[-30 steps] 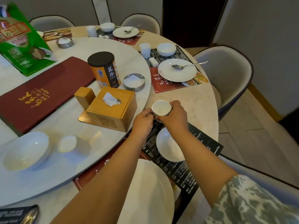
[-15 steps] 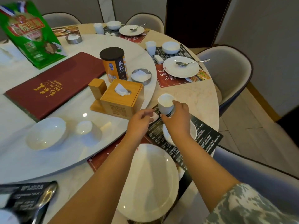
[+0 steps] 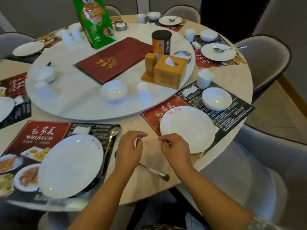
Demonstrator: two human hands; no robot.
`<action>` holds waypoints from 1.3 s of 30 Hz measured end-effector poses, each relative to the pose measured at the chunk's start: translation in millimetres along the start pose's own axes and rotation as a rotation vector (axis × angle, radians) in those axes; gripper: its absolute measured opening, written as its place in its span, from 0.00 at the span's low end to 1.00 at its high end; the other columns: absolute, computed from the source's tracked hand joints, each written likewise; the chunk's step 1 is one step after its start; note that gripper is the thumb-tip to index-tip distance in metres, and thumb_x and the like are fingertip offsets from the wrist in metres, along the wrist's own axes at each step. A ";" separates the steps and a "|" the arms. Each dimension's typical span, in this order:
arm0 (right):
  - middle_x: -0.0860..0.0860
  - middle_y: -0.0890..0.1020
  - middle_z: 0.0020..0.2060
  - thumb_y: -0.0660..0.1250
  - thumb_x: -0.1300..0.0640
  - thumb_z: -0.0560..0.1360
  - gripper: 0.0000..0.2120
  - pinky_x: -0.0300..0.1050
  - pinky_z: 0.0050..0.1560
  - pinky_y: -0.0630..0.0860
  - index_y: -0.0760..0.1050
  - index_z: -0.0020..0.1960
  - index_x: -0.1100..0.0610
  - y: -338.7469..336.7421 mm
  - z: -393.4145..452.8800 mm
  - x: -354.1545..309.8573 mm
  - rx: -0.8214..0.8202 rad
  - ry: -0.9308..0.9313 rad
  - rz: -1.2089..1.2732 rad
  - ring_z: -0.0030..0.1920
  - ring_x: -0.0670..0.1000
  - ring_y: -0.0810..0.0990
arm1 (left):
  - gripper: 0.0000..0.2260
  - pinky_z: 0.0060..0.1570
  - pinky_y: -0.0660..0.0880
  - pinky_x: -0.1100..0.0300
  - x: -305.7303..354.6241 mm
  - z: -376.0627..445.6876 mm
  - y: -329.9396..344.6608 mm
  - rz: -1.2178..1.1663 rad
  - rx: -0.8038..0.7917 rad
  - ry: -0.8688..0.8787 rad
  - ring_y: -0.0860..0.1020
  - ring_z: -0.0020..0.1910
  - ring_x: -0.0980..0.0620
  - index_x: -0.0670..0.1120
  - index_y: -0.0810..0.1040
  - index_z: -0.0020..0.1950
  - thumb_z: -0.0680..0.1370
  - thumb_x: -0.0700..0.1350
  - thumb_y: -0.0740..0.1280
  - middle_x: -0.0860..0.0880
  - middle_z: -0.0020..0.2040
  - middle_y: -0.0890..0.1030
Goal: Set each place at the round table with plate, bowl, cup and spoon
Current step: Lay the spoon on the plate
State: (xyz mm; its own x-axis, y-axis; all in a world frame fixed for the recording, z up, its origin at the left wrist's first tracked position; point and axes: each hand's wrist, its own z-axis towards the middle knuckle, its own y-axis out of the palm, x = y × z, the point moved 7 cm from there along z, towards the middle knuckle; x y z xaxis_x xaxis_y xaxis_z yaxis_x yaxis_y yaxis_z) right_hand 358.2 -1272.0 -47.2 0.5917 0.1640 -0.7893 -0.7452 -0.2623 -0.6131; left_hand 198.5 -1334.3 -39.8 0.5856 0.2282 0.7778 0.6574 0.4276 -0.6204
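While both hands hover over the near edge, this is how the setting stands
Table: round table (image 3: 259,90) with a turntable (image 3: 79,103) in the middle, which carries two spare bowls and some cups
Far places: two on the right each show plate, bowl, cup and spoon, so I judge them done
Left place: plate (image 3: 69,165) sits on its mat with a spoon (image 3: 109,143) just beside it; no bowl or cup shows there
Right place: plate (image 3: 187,128) sits near the edge, bowl (image 3: 216,98) beyond it, cup (image 3: 205,79) beyond the bowl; no spoon lies on it
Loose spoon: spoon handle (image 3: 154,171) lies on the bare table under the forearms, between the two near places
Left hand (image 3: 129,148): fingers loosely curled, a small white scrap by the fingertips; whether it is pinched I cannot tell
Right hand (image 3: 174,146): fingers curled together, just beside the right plate's rim; whether they pinch anything I cannot tell
Left to do: right place lacks its spoon, left place its bowl and cup
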 end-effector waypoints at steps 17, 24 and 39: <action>0.58 0.81 0.49 0.64 0.63 0.77 0.10 0.43 0.48 0.72 0.83 0.53 0.62 62.5 -64.5 -8.5 -0.067 -0.214 -0.338 0.53 0.57 0.77 | 0.18 0.66 0.60 0.66 -62.4 -119.5 -14.6 0.321 -0.064 -0.020 0.68 0.67 0.51 0.44 0.75 0.68 0.77 0.40 0.65 0.47 0.67 0.71; 0.51 0.83 0.41 0.64 0.63 0.76 0.09 0.27 0.34 0.69 0.83 0.49 0.59 6.4 -65.3 12.1 0.020 0.052 -0.031 0.39 0.47 0.78 | 0.15 0.62 0.66 0.63 -31.9 -92.0 -10.5 0.241 -0.012 0.009 0.72 0.63 0.49 0.46 0.79 0.63 0.77 0.39 0.64 0.49 0.63 0.74; 0.47 0.80 0.34 0.68 0.61 0.74 0.11 0.54 0.46 0.82 0.77 0.38 0.46 -67.0 -29.5 106.4 0.301 0.425 0.311 0.39 0.53 0.81 | 0.21 0.58 0.64 0.65 31.2 -23.2 96.1 -0.058 -0.112 -0.217 0.70 0.63 0.52 0.46 0.68 0.74 0.80 0.42 0.62 0.46 0.71 0.68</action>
State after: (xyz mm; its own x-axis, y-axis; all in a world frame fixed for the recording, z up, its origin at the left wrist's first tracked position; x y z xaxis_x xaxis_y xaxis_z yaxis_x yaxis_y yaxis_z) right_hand 480.2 -1265.0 -89.1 0.3570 -0.2880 -0.8886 -0.9204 0.0538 -0.3873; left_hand 291.0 -1306.4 -77.5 0.4376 0.3940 0.8082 0.7425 0.3487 -0.5720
